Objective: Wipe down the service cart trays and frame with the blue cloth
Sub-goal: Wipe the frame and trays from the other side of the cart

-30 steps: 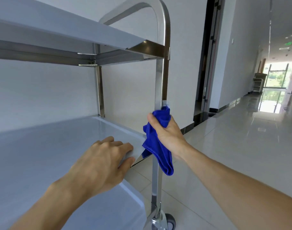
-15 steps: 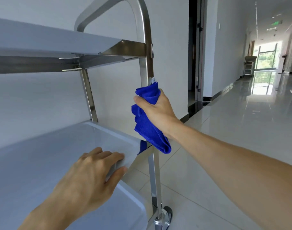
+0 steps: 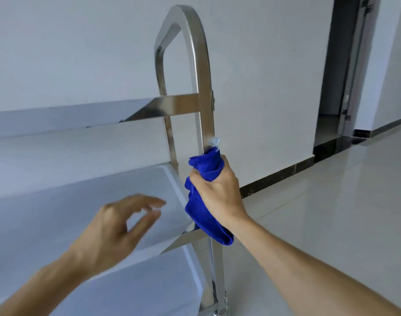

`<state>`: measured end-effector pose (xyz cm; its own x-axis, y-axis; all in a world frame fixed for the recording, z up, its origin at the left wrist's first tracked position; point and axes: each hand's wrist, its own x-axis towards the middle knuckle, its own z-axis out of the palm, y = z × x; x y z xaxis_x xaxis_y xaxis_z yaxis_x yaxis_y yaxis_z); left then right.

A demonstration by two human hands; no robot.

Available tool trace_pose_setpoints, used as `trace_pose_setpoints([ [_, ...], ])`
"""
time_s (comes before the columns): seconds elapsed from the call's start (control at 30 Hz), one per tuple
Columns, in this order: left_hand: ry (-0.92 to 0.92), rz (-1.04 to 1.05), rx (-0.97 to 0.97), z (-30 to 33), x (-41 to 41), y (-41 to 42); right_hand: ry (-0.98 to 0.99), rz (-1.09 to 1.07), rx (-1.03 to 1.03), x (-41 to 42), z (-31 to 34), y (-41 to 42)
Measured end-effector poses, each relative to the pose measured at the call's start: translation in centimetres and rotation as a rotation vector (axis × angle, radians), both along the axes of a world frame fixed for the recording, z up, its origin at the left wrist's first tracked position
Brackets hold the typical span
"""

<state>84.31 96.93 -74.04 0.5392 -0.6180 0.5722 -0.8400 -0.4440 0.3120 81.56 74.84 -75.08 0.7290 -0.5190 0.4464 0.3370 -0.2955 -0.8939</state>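
Head view, looking forward and down along one end of a stainless-steel service cart [image 3: 201, 106]. The right hand [image 3: 217, 190] grasps the blue cloth [image 3: 206, 165], its fingers curled round the bunched fabric and round the near upright post [image 3: 207, 124] of the frame, so that the cloth is wrapped against the post just above the level of the middle tray [image 3: 85, 201]. A loose fold of the cloth hangs below the hand, beside the tray's corner and in front of the post. A small white tag [image 3: 215, 141] projects from the top of the bundle. The left hand [image 3: 117, 226] is released, fingers spread and relaxed, holding nothing; it is blurred, and it lies over the middle tray near the tray's end edge, though whether it touches the surface cannot be told. Above, the upper tray [image 3: 58, 119] meets a horizontal cross-bar [image 3: 172, 106] that joins the near post to the far post [image 3: 169, 137]; the two posts arch together into a rounded handle [image 3: 183, 17] at the top. Below the middle tray, part of the lower tray [image 3: 149, 288] is visible, with a caster [image 3: 221, 312] at the foot of the near post. Background: a white wall [image 3: 263, 65], a dark doorway [image 3: 340, 65] at right, a dark skirting strip [image 3: 286, 174] and a glossy pale tiled floor [image 3: 331, 213].
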Motion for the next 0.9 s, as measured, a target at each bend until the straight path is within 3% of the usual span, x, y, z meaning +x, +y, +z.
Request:
trace_pose_setpoints([
  [0.27,0.145,0.055,-0.523,12.3,-11.8,-0.7,0.05,0.254,0.08,-8.5,0.6,4.2],
  [0.6,0.311,0.323,-0.592,18.3,-23.6,1.4,0.09,0.624,0.133,-19.2,0.6,12.7],
  [0.9,0.159,0.651,-0.68,19.9,-32.0,7.4,0.122,0.965,-0.006,-26.4,0.5,21.0],
])
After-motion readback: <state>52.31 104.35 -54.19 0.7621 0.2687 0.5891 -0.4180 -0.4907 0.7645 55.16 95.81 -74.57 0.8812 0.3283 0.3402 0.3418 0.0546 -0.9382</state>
